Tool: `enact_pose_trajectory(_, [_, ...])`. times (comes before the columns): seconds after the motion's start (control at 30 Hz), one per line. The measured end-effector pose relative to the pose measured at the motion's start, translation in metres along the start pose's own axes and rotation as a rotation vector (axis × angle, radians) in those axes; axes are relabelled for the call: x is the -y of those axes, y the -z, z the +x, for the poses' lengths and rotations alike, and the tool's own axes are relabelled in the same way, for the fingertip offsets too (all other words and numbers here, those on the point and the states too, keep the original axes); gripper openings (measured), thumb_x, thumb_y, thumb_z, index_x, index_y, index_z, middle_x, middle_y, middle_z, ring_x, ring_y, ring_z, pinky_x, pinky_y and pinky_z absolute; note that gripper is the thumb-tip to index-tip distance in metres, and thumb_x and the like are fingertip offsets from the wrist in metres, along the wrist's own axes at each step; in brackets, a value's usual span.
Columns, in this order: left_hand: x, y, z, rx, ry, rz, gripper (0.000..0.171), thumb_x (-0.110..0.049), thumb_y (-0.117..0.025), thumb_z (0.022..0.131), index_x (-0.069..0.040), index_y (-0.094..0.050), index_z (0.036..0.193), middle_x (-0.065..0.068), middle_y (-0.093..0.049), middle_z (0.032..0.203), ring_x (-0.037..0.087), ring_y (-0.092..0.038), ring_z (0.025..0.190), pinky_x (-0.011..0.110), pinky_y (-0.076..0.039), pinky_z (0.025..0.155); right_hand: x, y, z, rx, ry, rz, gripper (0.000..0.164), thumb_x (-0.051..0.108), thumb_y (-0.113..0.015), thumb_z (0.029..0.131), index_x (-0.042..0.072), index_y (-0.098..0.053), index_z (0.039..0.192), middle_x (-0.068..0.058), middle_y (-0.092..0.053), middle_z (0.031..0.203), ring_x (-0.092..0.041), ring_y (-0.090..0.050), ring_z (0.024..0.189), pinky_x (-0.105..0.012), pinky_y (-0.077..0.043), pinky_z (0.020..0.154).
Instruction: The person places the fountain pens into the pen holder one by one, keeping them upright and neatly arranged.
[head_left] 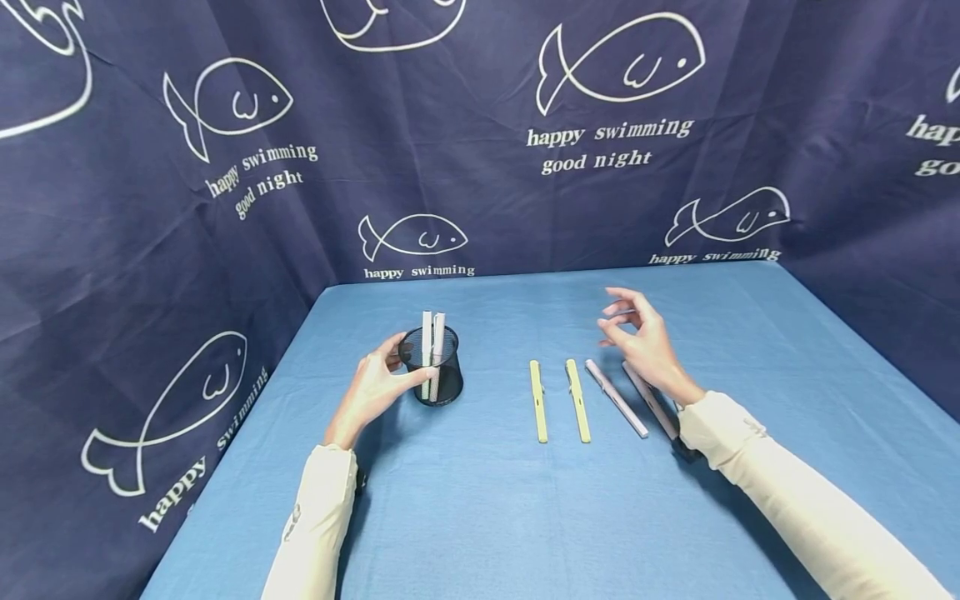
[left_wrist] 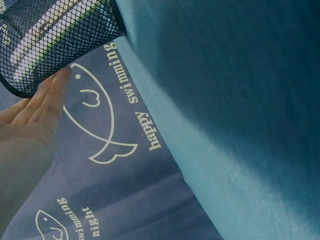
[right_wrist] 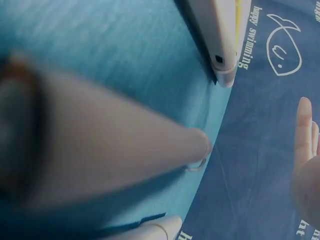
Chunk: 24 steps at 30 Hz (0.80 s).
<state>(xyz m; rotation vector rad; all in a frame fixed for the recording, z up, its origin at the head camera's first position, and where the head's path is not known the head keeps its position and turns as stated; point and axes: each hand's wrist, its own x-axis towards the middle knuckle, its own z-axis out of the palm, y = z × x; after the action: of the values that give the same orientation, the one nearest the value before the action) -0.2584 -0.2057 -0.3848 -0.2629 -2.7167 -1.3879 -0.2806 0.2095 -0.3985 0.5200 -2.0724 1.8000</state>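
On the left of the table, my left hand (head_left: 375,385) holds a black mesh pen cup (head_left: 450,379), its thumb across the near side and its fingers behind. Two pale pens (head_left: 427,342) stand upright inside. From the left wrist, the fingers (left_wrist: 52,100) lie along the mesh wall. My right hand (head_left: 641,340) hovers with loosely bent fingers and nothing in them, above the far ends of two pale pink pens (head_left: 617,400). The forearm side of that hand overlaps the rightmost pink pen (head_left: 651,402). Left of these lie two yellow pens (head_left: 538,402), clips showing.
A blue cloth (head_left: 480,517) covers the table. Dark blue curtains (head_left: 480,167) with white fish drawings hang behind and along both sides. Close to the right wrist camera, a blurred pale pen (right_wrist: 120,140) fills much of the view, with another pale pen (right_wrist: 215,40) above it.
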Motion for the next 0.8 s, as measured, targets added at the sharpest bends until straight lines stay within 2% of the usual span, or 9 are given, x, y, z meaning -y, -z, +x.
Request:
enact_pose_trajectory(0.33, [0.0,0.0,0.0,0.003,0.012,0.026,0.095,-0.042,-0.087,0.083,-0.002,-0.042,0.156,0.022,-0.058,0.143,0.04,-0.06,0.127,0.051,-0.047,0.107,0.0,0.013,-0.004,0.001,-0.026,-0.026,0.051,-0.007,-0.063,0.099,-0.006,-0.045,0.146,-0.027,-0.05,0.115,-0.014,-0.062,0.09,-0.034,-0.062,0.072])
enact_pose_trajectory(0.53, [0.0,0.001,0.001,0.009,0.004,0.01,0.096,-0.041,-0.088,0.083,-0.001,-0.041,0.156,0.021,-0.056,0.146,0.04,-0.059,0.128,0.051,-0.047,0.107,-0.005,0.022,-0.007,0.001,-0.027,-0.072,0.053,-0.005,-0.064,0.099,-0.005,-0.045,0.148,-0.023,-0.051,0.114,-0.014,-0.062,0.09,-0.032,-0.062,0.07])
enact_pose_trajectory(0.8, [0.0,0.002,0.0,0.015,0.001,0.016,0.096,-0.043,-0.086,0.083,-0.001,-0.04,0.157,0.022,-0.056,0.146,0.041,-0.059,0.128,0.052,-0.047,0.107,-0.005,0.031,-0.011,-0.002,-0.033,-0.081,0.051,-0.005,-0.064,0.099,-0.004,-0.046,0.147,-0.022,-0.052,0.113,-0.012,-0.062,0.089,-0.033,-0.062,0.07])
